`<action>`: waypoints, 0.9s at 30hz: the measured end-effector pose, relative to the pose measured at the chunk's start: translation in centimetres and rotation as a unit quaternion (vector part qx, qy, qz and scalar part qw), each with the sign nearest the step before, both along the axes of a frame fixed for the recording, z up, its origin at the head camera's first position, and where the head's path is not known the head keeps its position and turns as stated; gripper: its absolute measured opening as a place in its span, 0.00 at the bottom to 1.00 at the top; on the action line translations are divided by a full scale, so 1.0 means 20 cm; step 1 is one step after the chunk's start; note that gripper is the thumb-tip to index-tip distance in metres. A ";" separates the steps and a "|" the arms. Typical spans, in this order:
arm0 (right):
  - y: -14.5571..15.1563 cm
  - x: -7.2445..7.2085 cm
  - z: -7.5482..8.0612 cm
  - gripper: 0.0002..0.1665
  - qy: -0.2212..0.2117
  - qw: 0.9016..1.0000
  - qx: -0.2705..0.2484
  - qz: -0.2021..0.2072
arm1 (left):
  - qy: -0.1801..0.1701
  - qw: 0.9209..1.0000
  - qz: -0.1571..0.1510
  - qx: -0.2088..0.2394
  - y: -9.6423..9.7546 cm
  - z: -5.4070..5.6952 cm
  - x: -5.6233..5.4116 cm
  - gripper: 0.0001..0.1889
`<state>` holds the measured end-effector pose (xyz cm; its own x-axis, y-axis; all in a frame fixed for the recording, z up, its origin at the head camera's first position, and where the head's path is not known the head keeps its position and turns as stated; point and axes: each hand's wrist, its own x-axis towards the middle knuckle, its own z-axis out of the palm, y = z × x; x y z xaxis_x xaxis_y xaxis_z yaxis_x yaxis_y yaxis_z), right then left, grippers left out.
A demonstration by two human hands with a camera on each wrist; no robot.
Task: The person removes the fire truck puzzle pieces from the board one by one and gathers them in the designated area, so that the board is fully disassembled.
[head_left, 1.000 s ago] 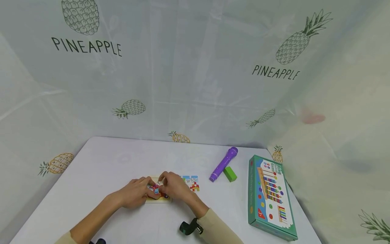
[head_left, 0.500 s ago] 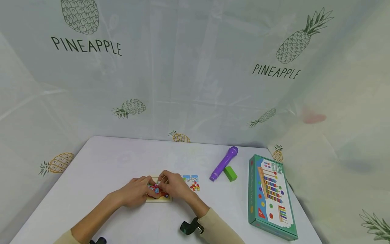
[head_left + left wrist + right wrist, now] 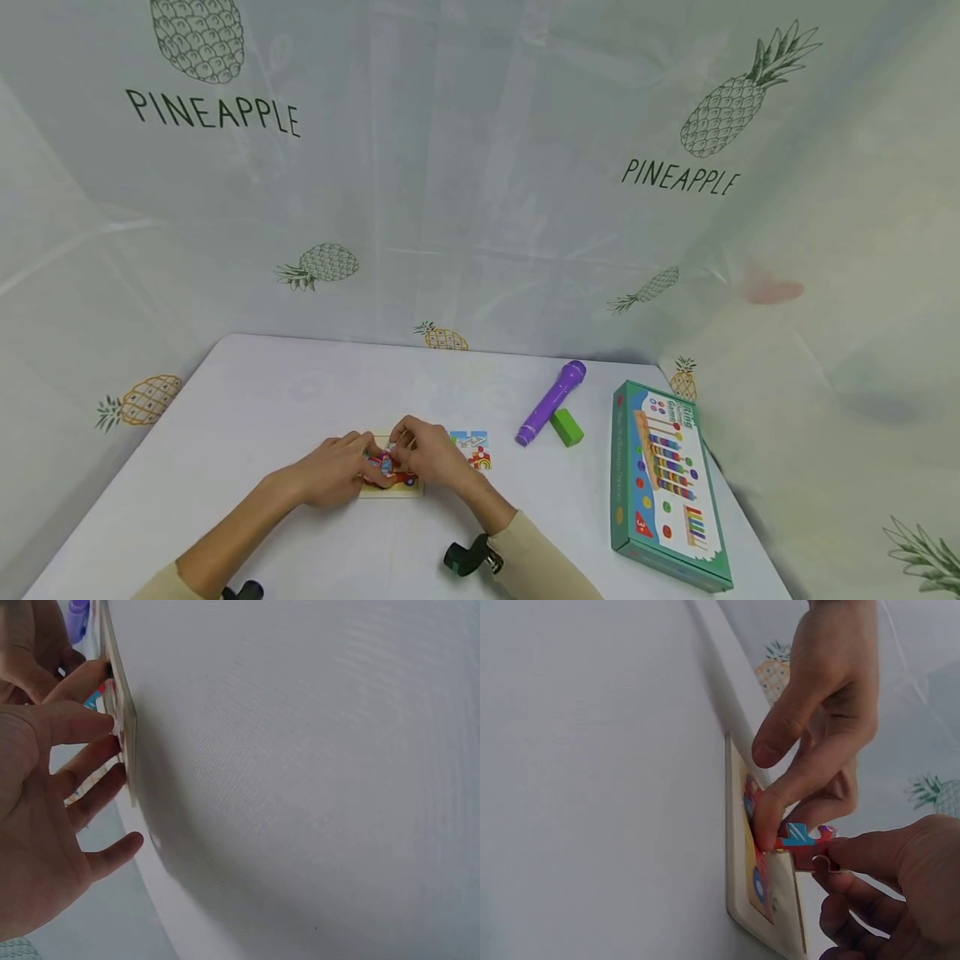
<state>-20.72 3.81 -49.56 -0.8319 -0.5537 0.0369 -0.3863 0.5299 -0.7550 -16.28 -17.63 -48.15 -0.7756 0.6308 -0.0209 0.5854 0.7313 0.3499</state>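
A shallow wooden puzzle board (image 3: 393, 492) lies on the table under both hands, with picture pieces showing a red vehicle inside its frame. My left hand (image 3: 333, 473) reaches over the board from the left, fingers fairly straight; in the right wrist view a fingertip presses on the pieces. At the board's far right part, my right hand (image 3: 429, 454) pinches a jigsaw piece (image 3: 801, 838) between thumb and fingers. That piece is red and blue and stands tilted above the frame in the right wrist view. The fingers partly hide the picture in the head view.
Just right of the board lie colourful jigsaw pieces (image 3: 471, 450). Farther right are a purple toy microphone (image 3: 551, 403) and a green block (image 3: 567, 428). A green game box (image 3: 670, 487) lies near the table's right edge. A pineapple-print curtain (image 3: 480, 208) hangs behind.
My right hand has shifted slightly up and away, and its pinched piece sits lower against the picture, with more of the red vehicle showing. My left hand has stayed nearly still.
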 end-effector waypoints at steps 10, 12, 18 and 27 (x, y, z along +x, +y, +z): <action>0.11 -0.05 0.08 0.07 0.007 1.000 0.001 -0.023 | -0.002 1.000 0.003 0.002 0.00 -0.01 -0.01 0.25; 0.15 -0.06 0.10 0.07 0.003 1.000 0.005 -0.025 | -0.002 1.000 0.005 0.002 0.00 -0.01 -0.01 0.25; 0.32 -0.09 0.11 0.07 -0.009 0.998 0.039 -0.047 | -0.003 1.000 0.011 0.005 0.00 -0.01 -0.01 0.25; 0.48 -0.09 0.10 0.05 -0.024 0.995 0.072 -0.065 | -0.004 1.000 0.016 0.004 0.01 -0.01 -0.02 0.25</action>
